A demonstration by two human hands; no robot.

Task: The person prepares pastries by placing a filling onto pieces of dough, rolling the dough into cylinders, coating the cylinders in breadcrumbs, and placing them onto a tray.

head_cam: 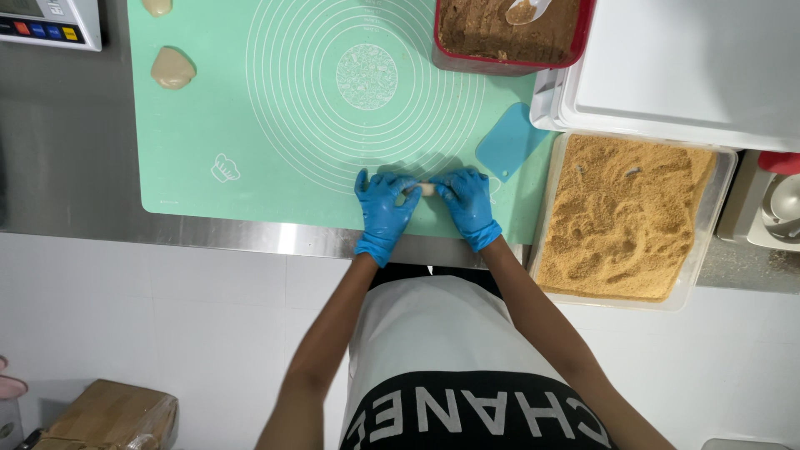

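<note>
Two gloved hands, my left hand (382, 208) and right hand (469, 202), pinch a small dough piece (427, 189) between fingertips on the green mat (208, 125) near the counter (75, 158) edge; I judge it soft, light, best gripped at its ends.

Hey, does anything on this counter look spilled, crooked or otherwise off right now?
Nothing stands out. Both gloved hands, left hand and right hand, pinch a small dough piece on the green mat. The crumb tray keeps its crumbs inside, and the blue scraper lies flat.
</note>
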